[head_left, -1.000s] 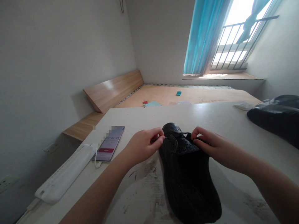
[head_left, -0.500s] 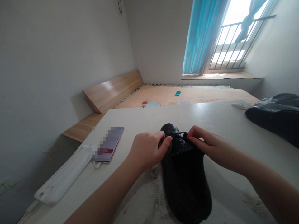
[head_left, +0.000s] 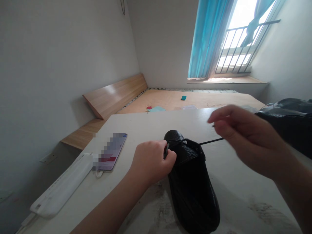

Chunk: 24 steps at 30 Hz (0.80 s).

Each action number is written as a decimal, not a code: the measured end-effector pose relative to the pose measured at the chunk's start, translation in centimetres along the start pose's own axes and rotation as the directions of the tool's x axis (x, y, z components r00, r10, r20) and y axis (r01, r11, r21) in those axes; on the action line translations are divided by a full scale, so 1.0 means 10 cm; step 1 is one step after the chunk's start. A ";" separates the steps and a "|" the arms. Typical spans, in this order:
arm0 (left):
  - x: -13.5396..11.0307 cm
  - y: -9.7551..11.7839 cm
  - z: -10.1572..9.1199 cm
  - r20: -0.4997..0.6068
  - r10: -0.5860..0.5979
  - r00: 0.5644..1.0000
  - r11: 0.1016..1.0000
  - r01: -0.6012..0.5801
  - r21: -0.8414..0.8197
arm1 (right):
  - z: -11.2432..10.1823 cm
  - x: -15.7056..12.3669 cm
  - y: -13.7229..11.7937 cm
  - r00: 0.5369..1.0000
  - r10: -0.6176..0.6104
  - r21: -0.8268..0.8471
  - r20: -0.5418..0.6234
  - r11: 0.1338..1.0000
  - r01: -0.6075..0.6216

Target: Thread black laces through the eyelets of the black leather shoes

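Your hands are apart, one on either side of the black shoe, which lies sole down on the white surface between and partly below them. Its long axis runs away from you, toe beyond your fingers and leaning a little to the left, heel towards you. Your left hand is the nearer one: thumb and bent fingers are closed at the left edge of the shoe's opening, though you cannot tell here whether they grip the flap, a lace end or both. Your right hand is off to the right, clear of the shoe, slightly blurred, thumb and forefinger pinched together with a dark tip showing between them. The black lace runs in a straight line from the right eyelet flap out to that hand, roughly across the shoe's length, so it is the link between hand and shoe. To the left of your left hand lie a phone and, nearer you, a long white case; a dark bundle sits beyond your right hand.
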<state>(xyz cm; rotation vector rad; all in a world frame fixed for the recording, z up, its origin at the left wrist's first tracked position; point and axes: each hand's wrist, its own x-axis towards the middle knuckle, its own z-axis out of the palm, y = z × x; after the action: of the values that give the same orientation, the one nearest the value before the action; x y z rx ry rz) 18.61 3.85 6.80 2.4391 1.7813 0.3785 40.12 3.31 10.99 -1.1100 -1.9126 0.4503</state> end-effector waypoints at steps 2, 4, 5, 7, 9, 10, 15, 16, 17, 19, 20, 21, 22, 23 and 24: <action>0.00 -0.01 0.01 -0.005 -0.002 1.000 1.000 0.002 -0.005 | 0.08 0.06 -0.09 0.967 -0.039 -0.287 0.253 0.951 0.114; 0.00 -0.01 0.02 -0.006 0.002 1.000 1.000 -0.002 -0.012 | 0.24 0.14 -0.15 0.882 0.016 -0.467 0.471 0.853 0.234; 0.00 -0.02 0.02 -0.005 0.005 1.000 1.000 -0.005 -0.016 | 0.33 0.18 -0.17 0.846 0.058 -0.530 0.529 0.802 0.276; 0.00 -0.03 0.03 -0.007 0.010 1.000 1.000 -0.010 -0.023 | 0.49 0.27 -0.20 0.799 0.120 -0.599 0.589 0.729 0.332; 0.00 -0.03 0.02 -0.013 0.017 1.000 0.999 -0.017 -0.027 | 0.58 0.32 -0.20 0.778 0.140 -0.610 0.613 0.709 0.354; 0.00 -0.04 0.02 -0.015 0.023 1.000 0.999 -0.024 -0.033 | 0.60 0.34 -0.20 0.777 0.136 -0.604 0.615 0.714 0.353; 0.00 -0.05 0.03 -0.038 0.045 0.998 0.997 -0.047 -0.056 | 0.57 0.34 -0.15 0.802 0.095 -0.565 0.590 0.758 0.326; 0.00 -0.06 0.03 -0.042 0.046 0.998 0.997 -0.048 -0.053 | 0.57 0.33 -0.13 0.804 0.099 -0.567 0.586 0.758 0.321; 0.00 -0.06 0.04 -0.046 0.048 0.998 0.998 -0.050 -0.049 | 0.58 0.32 -0.12 0.806 0.106 -0.571 0.583 0.758 0.314; 0.00 -0.06 0.05 -0.053 0.056 0.997 0.997 -0.058 -0.045 | 0.61 0.30 -0.08 0.810 0.116 -0.573 0.575 0.764 0.297; 0.00 -0.07 0.05 -0.054 0.061 0.997 0.997 -0.064 -0.045 | 0.63 0.29 -0.07 0.813 0.117 -0.570 0.570 0.770 0.288; 0.00 -0.07 0.05 -0.053 0.066 0.996 0.997 -0.069 -0.047 | 0.64 0.29 -0.05 0.817 0.116 -0.564 0.565 0.777 0.280; 0.00 -0.08 0.04 -0.050 0.070 0.996 0.996 -0.073 -0.051 | 0.64 0.29 -0.05 0.819 0.112 -0.552 0.563 0.789 0.272; 0.00 -0.09 0.04 -0.044 0.075 0.996 0.996 -0.077 -0.054 | 0.62 0.29 -0.04 0.819 0.105 -0.532 0.564 0.805 0.263; 0.00 -0.10 0.02 -0.038 0.083 0.996 0.995 -0.085 -0.055 | 0.59 0.30 -0.05 0.818 0.096 -0.503 0.566 0.827 0.251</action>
<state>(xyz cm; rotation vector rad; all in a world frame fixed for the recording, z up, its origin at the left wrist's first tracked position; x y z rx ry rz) 17.70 4.17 6.36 2.4887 1.6617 0.4757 34.37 6.19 9.43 -1.3550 -2.7434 0.1688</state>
